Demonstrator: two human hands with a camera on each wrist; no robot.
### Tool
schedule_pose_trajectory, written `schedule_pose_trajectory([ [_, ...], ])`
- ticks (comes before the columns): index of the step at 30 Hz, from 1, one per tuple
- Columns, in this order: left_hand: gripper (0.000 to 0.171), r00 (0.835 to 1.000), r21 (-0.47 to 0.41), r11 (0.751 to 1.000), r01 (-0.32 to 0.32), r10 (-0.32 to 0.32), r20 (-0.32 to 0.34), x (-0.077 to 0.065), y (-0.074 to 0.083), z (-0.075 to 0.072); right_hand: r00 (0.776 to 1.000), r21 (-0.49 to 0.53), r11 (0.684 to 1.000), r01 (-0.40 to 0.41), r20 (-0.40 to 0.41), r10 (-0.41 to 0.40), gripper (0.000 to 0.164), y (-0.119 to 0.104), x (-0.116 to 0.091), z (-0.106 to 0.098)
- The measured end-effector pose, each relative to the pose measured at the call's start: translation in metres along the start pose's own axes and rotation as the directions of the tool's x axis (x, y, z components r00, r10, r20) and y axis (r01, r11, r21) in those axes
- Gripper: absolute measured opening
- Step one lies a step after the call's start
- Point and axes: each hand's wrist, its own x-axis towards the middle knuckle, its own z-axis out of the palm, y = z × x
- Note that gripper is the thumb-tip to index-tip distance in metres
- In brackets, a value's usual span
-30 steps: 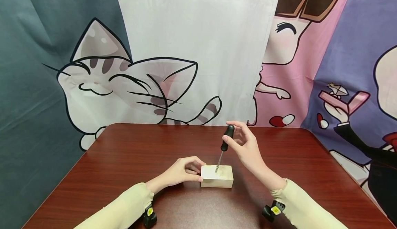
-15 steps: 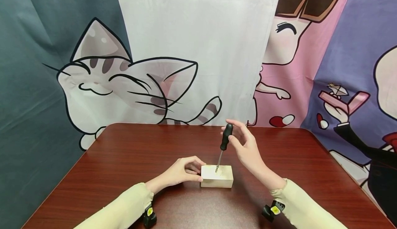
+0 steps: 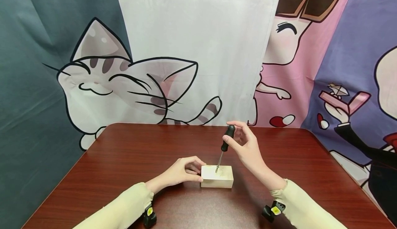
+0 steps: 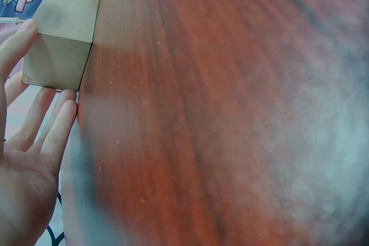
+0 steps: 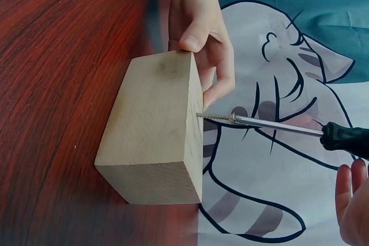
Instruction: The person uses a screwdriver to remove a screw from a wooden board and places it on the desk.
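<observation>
A pale wooden block [image 3: 217, 183] lies on the table, its left end gripped between the thumb and fingers of my left hand [image 3: 181, 172]. From the block's top face a screw [image 5: 214, 117] stands out, most of its thread showing in the right wrist view. The tip of a screwdriver [image 3: 228, 138] with a black handle meets the screw head, and its shaft leans slightly right. My right hand [image 3: 248, 150] holds the handle, thumb on the near side and fingers behind and at the top. In the left wrist view, the block's end [image 4: 56, 61] sits against my left fingertips, while the screw is hidden.
The reddish-brown wooden table [image 3: 149, 139] has rounded far corners. Behind it hangs a cloth backdrop [image 3: 198, 32] printed with a cartoon cat and figures. A small black camera [image 3: 273, 210] is strapped to each sleeve.
My right thumb shifted to the handle's right side and came back across its front, the screwdriver handle swaying slightly left, then right. My left hand and the block stayed put.
</observation>
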Motion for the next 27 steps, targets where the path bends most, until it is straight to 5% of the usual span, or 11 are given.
schedule_pose_trajectory([
  [16,0.043,1.000,0.006,1.000,0.003,-0.003,-0.005,-0.0009,0.0002,0.0010,0.996,0.070,0.998,0.003,0.088,-0.009,0.040,0.0027,-0.0001,-0.0015],
  [27,0.043,1.000,-0.004,1.000,0.007,-0.007,-0.006,-0.0007,0.0018,0.0007,0.998,-0.005,0.999,-0.033,0.046,0.033,0.047,0.0011,-0.0011,-0.0010],
])
